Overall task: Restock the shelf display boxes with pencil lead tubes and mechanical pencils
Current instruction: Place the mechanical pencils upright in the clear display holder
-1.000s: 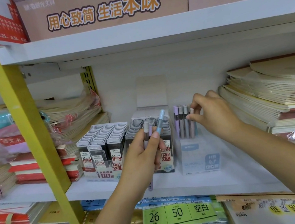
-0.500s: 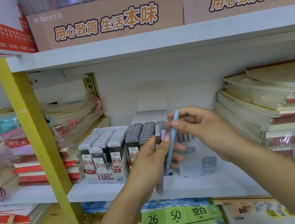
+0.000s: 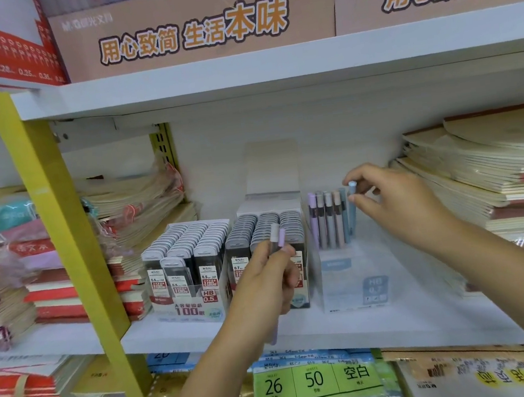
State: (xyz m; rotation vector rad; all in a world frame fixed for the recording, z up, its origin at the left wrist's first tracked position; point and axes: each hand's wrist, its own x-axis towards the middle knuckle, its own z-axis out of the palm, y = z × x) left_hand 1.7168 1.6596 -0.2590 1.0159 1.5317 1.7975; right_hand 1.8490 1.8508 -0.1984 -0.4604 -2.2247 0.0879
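Nearest, a green strip (image 3: 314, 380) reads "26", "50", "空白". The left hand (image 3: 260, 283) has its fingers curled round two mechanical pencils (image 3: 277, 235), one pinkish grey and one lilac. Behind it, display boxes (image 3: 210, 297) of dark lead tubes (image 3: 187, 239) are printed "HB 0.5", "100" and "0.7". The right hand (image 3: 398, 202) pinches the top of a pale blue pencil (image 3: 352, 211) standing upright in the clear display box (image 3: 351, 279) marked "HB 0.7". Above, cartons (image 3: 195, 26) read "用心致简 生活本味".

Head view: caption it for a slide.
Right hand pinches a blue pencil at the display box; left hand grips two pencils.
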